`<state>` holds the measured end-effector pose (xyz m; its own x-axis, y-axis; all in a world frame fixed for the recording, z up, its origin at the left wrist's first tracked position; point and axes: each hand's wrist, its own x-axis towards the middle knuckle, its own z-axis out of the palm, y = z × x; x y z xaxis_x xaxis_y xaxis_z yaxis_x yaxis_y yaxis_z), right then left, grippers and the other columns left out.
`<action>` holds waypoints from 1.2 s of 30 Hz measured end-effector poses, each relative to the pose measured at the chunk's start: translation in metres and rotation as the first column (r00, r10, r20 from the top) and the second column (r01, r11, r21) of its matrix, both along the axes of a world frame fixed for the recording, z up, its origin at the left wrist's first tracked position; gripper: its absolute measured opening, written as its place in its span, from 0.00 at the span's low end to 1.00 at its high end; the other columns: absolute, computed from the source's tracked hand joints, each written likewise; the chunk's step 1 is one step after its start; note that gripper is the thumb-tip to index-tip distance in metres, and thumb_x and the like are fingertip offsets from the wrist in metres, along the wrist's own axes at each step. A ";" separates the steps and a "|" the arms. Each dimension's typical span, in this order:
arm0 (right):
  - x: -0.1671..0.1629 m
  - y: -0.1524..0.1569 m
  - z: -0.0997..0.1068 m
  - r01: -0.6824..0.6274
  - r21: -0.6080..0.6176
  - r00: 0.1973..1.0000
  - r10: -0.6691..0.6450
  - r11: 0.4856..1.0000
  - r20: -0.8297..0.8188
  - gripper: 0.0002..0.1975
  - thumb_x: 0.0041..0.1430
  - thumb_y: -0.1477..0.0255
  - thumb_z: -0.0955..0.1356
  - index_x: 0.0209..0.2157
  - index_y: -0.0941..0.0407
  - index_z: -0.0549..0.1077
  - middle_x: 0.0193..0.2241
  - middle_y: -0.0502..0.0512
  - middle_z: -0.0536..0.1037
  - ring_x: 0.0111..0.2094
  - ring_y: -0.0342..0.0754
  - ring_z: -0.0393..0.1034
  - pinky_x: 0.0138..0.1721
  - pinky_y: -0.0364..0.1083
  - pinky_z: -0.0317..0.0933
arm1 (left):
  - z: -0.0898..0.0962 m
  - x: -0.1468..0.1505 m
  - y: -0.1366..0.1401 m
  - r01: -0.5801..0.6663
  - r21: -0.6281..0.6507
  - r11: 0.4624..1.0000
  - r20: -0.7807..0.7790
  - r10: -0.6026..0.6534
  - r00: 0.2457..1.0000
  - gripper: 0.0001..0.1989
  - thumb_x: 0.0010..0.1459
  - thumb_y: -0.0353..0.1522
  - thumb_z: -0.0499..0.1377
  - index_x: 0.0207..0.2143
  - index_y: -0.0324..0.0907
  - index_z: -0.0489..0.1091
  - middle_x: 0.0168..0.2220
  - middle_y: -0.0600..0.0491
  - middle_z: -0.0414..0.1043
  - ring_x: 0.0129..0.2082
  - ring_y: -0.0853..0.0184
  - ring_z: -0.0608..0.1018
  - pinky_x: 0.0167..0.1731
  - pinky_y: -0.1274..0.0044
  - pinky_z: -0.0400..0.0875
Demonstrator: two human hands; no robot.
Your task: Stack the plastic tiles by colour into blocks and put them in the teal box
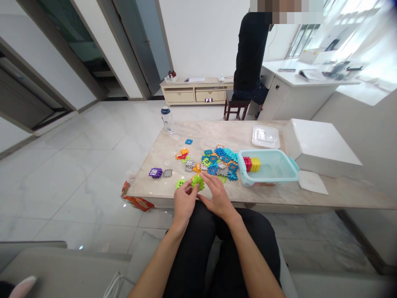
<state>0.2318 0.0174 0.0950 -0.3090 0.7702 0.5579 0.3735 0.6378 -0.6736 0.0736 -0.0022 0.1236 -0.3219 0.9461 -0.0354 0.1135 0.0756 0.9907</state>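
Lime-green toothed plastic piece (pixel 197 182) under handling over the near edge of a pale marble-look table (pixel 211 130).
Left hand (pixel 183 200) pinches the piece between thumb and fingers; right hand (pixel 217 198) is at its right side, fingers extended and thumb apart, firmness of contact not determinable. Judged good practice: grip the flat face, keep fingertips clear of the teeth, steady the free side with the right hand, and press evenly. A second lime-green piece (pixel 180 183) lies just beside the left fingers. Beyond: a mixed-colour heap of flat toothed plastic pieces (pixel 214 158); to its right, a pale-blue plastic tub (pixel 266 181) containing red and yellow toothed blocks (pixel 255 164).
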 end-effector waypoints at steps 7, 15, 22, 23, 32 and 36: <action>0.000 0.003 -0.006 0.044 0.082 0.999 -0.046 0.996 0.018 0.37 0.68 0.74 0.73 0.74 0.47 0.64 0.62 0.61 0.79 0.62 0.60 0.73 0.64 0.62 0.67 | 0.009 0.004 -0.008 0.065 0.056 0.996 -0.214 -0.051 0.976 0.13 0.62 0.39 0.68 0.44 0.39 0.81 0.42 0.45 0.88 0.42 0.54 0.89 0.44 0.70 0.83; 0.000 0.004 -0.009 0.111 0.057 0.991 -0.106 0.992 -0.078 0.34 0.66 0.74 0.74 0.71 0.48 0.69 0.59 0.61 0.81 0.60 0.59 0.75 0.63 0.60 0.69 | 0.018 0.010 -0.013 0.118 0.128 0.985 -0.354 -0.066 0.933 0.09 0.64 0.35 0.67 0.45 0.42 0.82 0.41 0.48 0.88 0.40 0.57 0.89 0.45 0.69 0.84; 0.001 0.002 -0.007 0.088 0.060 0.989 -0.080 0.994 -0.127 0.33 0.66 0.77 0.72 0.70 0.47 0.71 0.58 0.59 0.82 0.59 0.58 0.75 0.62 0.60 0.69 | 0.019 0.013 -0.015 0.168 0.144 0.975 -0.416 -0.094 0.904 0.07 0.64 0.33 0.66 0.44 0.43 0.82 0.40 0.48 0.88 0.39 0.57 0.90 0.43 0.70 0.85; 0.001 0.002 -0.007 0.089 0.054 0.988 -0.081 0.995 -0.134 0.33 0.66 0.77 0.72 0.70 0.47 0.71 0.58 0.59 0.82 0.59 0.58 0.75 0.62 0.59 0.69 | 0.019 0.013 -0.015 0.167 0.147 0.975 -0.412 -0.093 0.906 0.07 0.64 0.33 0.67 0.44 0.43 0.82 0.40 0.48 0.88 0.39 0.57 0.90 0.43 0.70 0.85; 0.002 0.003 -0.008 0.102 0.033 0.985 -0.097 0.994 -0.143 0.31 0.67 0.74 0.72 0.70 0.47 0.71 0.59 0.60 0.82 0.59 0.59 0.76 0.62 0.60 0.70 | 0.023 0.016 -0.018 0.153 0.144 0.978 -0.442 -0.075 0.894 0.06 0.64 0.33 0.67 0.43 0.43 0.81 0.40 0.49 0.87 0.39 0.59 0.89 0.44 0.72 0.84; 0.003 0.002 -0.006 0.083 0.048 0.986 -0.075 0.995 -0.150 0.31 0.68 0.73 0.73 0.71 0.46 0.71 0.59 0.59 0.82 0.59 0.58 0.75 0.62 0.59 0.69 | 0.025 0.017 -0.019 0.146 0.135 0.980 -0.452 -0.070 0.889 0.06 0.65 0.34 0.67 0.43 0.43 0.80 0.39 0.50 0.88 0.39 0.59 0.89 0.44 0.71 0.83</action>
<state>0.2343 0.0196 0.0893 -0.1589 0.7563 0.6346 0.3229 0.6472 -0.6905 0.0902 -0.0209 0.1484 -0.1630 0.9564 0.2424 0.5415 -0.1187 0.8323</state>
